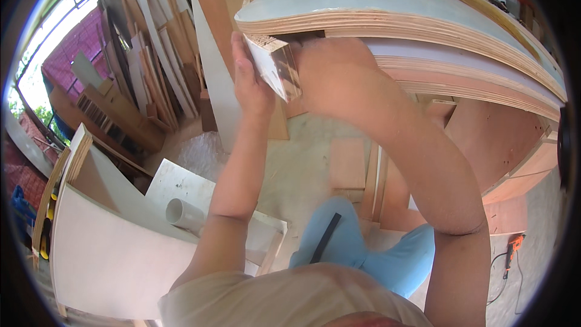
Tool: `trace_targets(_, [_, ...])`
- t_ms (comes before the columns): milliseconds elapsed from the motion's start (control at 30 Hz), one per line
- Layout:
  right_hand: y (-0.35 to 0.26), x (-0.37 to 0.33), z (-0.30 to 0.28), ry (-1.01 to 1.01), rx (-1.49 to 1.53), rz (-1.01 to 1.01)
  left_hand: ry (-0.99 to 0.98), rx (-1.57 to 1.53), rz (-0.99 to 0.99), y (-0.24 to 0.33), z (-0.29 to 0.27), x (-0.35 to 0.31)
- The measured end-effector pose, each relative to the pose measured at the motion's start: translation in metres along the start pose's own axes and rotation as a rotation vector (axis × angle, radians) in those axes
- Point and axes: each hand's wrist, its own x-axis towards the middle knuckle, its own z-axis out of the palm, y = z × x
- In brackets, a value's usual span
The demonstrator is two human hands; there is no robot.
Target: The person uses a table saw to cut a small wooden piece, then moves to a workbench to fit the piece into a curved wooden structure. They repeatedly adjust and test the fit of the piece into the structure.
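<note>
Under the near left corner of a curved plywood panel [375, 24] with a pale blue-grey top, a short white-faced wooden block [270, 63] stands tilted between my hands. My left hand [247, 82] grips its left side, fingers straight along it and pointing up. At the block's right side is my right hand [330, 63], bent at the wrist, its knuckles close below the panel's layered edge. The fingers of that hand are hidden behind the block and under the panel, so whether they hold anything does not show.
Curved plywood pieces [448, 75] are stacked below the panel. A curved white panel [115, 248] stands at the lower left, near a white pipe [184, 215]. Timber offcuts [163, 54] lean at the back left. An orange power tool [514, 245] with a cord lies at right.
</note>
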Motion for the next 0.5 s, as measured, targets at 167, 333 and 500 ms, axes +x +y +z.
trace_targets(167, [-0.002, -0.001, -0.001, -0.015, -0.033, 0.057, 0.078, -0.466, -0.362, -0.01, 0.0, -0.02])
trace_targets(333, [-0.004, -0.005, -0.005, -0.025, 0.007, 0.095, 0.018, -0.572, -0.491, 0.003, 0.0, -0.02])
trace_targets(500, [-0.01, -0.003, -0.008, -0.039, 0.022, 0.103, -0.019, -0.542, -0.561, 0.0, -0.017, -0.016])
